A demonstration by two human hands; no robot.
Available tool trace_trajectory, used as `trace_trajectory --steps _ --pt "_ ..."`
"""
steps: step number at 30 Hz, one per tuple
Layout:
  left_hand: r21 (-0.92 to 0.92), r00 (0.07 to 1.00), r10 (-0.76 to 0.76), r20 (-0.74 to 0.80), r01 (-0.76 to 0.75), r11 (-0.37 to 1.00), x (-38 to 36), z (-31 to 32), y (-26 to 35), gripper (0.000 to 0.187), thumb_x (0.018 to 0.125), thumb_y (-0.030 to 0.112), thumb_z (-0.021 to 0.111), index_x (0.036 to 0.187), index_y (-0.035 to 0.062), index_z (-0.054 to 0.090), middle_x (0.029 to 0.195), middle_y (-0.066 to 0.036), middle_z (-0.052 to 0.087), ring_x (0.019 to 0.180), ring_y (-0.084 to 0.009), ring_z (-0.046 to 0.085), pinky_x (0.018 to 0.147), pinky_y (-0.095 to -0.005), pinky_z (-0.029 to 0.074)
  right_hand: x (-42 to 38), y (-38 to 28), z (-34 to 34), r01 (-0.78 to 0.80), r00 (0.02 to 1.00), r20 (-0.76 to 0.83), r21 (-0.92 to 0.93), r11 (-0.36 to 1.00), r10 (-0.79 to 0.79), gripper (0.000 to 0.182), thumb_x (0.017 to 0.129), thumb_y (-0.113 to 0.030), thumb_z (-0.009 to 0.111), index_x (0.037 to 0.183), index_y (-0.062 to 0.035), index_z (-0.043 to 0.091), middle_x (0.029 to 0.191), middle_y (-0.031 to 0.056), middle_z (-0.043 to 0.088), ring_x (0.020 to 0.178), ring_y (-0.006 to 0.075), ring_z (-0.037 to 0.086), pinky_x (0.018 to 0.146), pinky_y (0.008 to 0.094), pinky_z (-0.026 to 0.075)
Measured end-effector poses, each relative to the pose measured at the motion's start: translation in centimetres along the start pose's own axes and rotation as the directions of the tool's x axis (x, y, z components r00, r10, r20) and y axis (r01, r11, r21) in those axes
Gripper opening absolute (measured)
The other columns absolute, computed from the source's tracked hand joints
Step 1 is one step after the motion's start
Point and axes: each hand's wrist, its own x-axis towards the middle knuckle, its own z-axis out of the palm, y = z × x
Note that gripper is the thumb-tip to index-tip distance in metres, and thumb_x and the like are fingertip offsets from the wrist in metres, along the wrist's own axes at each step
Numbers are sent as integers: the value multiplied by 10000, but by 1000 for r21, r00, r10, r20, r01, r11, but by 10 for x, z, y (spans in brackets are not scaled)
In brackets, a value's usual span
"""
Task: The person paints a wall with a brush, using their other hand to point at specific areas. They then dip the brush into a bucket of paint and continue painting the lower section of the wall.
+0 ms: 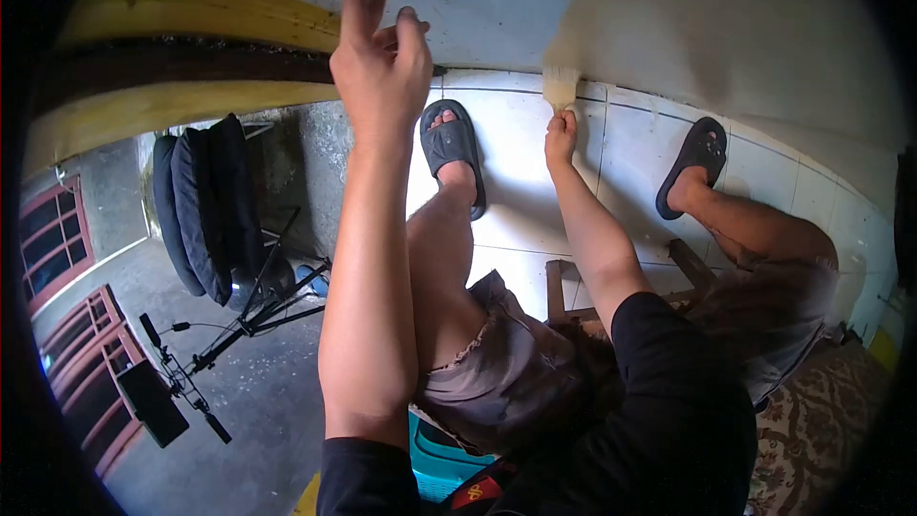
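My right hand [562,137] is closed around the handle of a wide paintbrush [560,94]. The brush's pale bristles point at the foot of the wall, just above the white tiles; whether they touch is hard to tell. Beige colour [659,24] covers the wall to the right, and a pale blue-grey area [506,5] lies to the left, with an uneven border above the brush. My left hand [382,62] is raised in front of the wall near its yellow-and-dark edge, fingers apart and holding nothing. Most of the brush handle is hidden in my right hand.
My feet in black sandals [451,148] rest on the white tiled floor [516,162]. A wooden frame [693,268] stands between my legs, and a turquoise plastic stool [444,463] is beneath me. At left are a black tripod [248,325] and dark cushions [205,210].
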Motion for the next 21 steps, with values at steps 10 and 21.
trace_trajectory --steps 10,21 --pt "-3 989 -145 26 146 989 1 -7 28 591 847 8 487 1419 22 336 1310 -209 525 548 -115 585 526 -258 475 -5 -104 10 -602 798 160 241 761 580 88 887 -202 501 832 -175 437 587 -7 427 392 97 354 327 254 247" --pt "-7 999 -46 -7 46 999 -4 -14 12 593 772 65 500 1351 -20 412 797 -304 615 764 -410 627 729 -450 495 -42 -147 -22 -466 882 83 21 884 463 35 898 -164 418 868 -180 426 650 32 460 408 109 361 330 253 239"
